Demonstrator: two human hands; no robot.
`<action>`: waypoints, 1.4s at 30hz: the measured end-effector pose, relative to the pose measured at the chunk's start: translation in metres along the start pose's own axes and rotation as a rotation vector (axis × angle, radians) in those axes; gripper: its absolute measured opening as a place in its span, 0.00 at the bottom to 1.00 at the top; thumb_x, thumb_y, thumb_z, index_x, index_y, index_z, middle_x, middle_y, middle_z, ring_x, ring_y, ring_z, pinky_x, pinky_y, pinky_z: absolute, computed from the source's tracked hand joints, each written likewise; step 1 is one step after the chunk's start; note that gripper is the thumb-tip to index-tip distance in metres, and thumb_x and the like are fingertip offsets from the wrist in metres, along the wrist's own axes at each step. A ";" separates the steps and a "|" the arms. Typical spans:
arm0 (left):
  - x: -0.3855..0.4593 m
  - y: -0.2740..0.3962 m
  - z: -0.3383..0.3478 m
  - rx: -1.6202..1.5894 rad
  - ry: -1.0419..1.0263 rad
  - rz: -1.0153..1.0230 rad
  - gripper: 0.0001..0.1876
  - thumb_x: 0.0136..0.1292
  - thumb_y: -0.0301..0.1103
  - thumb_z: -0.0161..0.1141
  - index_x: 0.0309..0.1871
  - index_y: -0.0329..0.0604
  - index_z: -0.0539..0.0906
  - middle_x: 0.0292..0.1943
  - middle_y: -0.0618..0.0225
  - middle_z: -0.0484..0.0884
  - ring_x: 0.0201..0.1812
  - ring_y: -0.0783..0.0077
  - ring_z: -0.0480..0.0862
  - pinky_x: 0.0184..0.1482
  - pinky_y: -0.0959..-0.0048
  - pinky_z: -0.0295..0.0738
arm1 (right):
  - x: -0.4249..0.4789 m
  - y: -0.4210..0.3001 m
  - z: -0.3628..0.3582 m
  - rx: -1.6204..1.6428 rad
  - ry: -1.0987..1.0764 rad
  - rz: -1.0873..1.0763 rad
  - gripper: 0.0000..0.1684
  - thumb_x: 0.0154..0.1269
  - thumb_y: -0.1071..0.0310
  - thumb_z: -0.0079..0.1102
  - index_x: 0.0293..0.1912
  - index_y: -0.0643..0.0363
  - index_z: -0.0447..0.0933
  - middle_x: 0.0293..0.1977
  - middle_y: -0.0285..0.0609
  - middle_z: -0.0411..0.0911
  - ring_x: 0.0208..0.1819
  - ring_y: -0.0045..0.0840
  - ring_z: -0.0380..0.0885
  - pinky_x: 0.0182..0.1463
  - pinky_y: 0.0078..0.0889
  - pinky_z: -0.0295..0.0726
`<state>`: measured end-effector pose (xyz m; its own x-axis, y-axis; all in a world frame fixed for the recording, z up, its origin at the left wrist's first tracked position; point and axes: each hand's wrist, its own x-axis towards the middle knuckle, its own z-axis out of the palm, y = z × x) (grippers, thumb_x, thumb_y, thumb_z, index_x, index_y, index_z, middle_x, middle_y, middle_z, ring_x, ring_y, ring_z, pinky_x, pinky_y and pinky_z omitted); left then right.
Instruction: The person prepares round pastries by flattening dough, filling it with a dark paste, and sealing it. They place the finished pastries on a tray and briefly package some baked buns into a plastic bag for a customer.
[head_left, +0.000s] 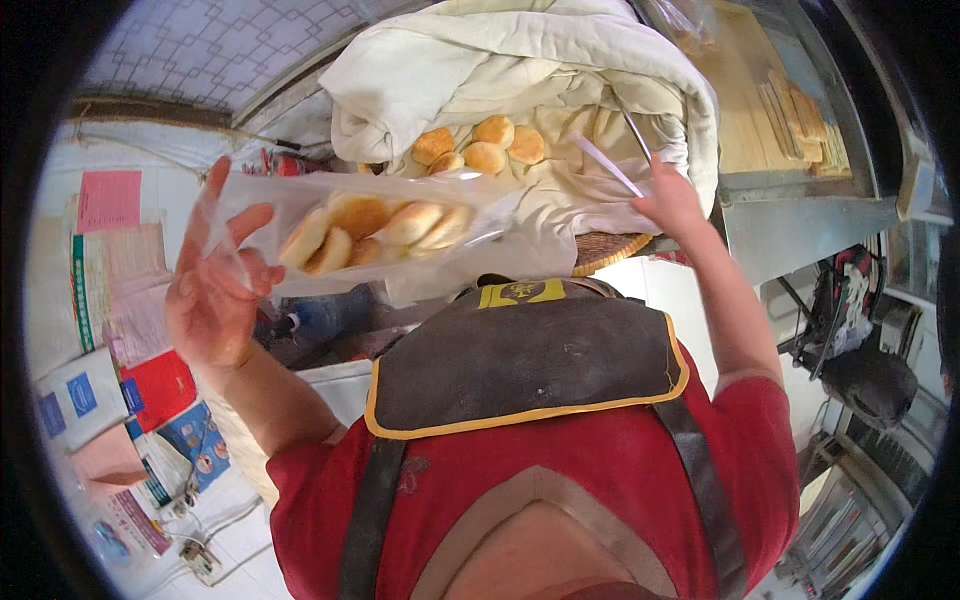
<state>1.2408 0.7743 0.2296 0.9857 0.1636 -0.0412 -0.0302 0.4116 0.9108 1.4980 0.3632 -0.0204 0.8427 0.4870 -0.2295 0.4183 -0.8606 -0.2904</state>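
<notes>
On the left, my left hand (217, 289) holds the mouth end of a clear plastic bag (495, 214), its index finger raised and the film against its fingers. Inside the bag lie several golden round buns (412, 225). Tongs (609, 163) are in my right hand (670, 196), their two arms apart with nothing visible between them. The tongs reach over a cream cloth (577, 202) lining a wicker basket (611, 251). Several loose round buns (484, 156) rest on this cloth, just beyond the bag.
Thick white cloth (487, 67) is folded back around the basket's far side. To the right stands a metal-edged counter (810, 225) with a glass-sided case holding flat brown pieces (802, 120). Papers and a red booklet (159, 388) are on the left wall. A dark apron (525, 360) covers my front.
</notes>
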 end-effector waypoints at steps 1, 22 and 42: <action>-0.003 0.007 0.002 0.043 0.020 -0.002 0.53 0.59 0.40 0.62 0.75 0.27 0.37 0.61 0.30 0.70 0.37 0.59 0.85 0.46 0.61 0.80 | 0.005 -0.013 0.010 -0.199 -0.061 0.030 0.44 0.50 0.53 0.72 0.61 0.68 0.67 0.62 0.58 0.68 0.62 0.46 0.70 0.64 0.40 0.71; 0.026 0.012 0.039 -0.005 0.038 0.076 0.50 0.58 0.38 0.62 0.74 0.26 0.41 0.68 0.29 0.58 0.49 0.52 0.82 0.56 0.57 0.75 | 0.027 -0.048 0.046 -0.288 -0.569 -0.235 0.11 0.50 0.77 0.60 0.37 0.64 0.83 0.33 0.54 0.83 0.41 0.46 0.83 0.45 0.46 0.81; 0.114 -0.089 0.095 -0.016 -0.081 -0.166 0.38 0.63 0.34 0.54 0.74 0.35 0.53 0.61 0.31 0.71 0.45 0.48 0.85 0.53 0.57 0.79 | -0.021 -0.060 0.002 0.268 -0.180 -0.145 0.21 0.53 0.56 0.68 0.39 0.65 0.83 0.39 0.53 0.83 0.43 0.41 0.82 0.48 0.39 0.80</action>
<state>1.3722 0.6709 0.1827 0.9874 0.0203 -0.1567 0.1317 0.4416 0.8875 1.4541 0.4048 -0.0002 0.6982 0.6399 -0.3211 0.4052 -0.7229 -0.5597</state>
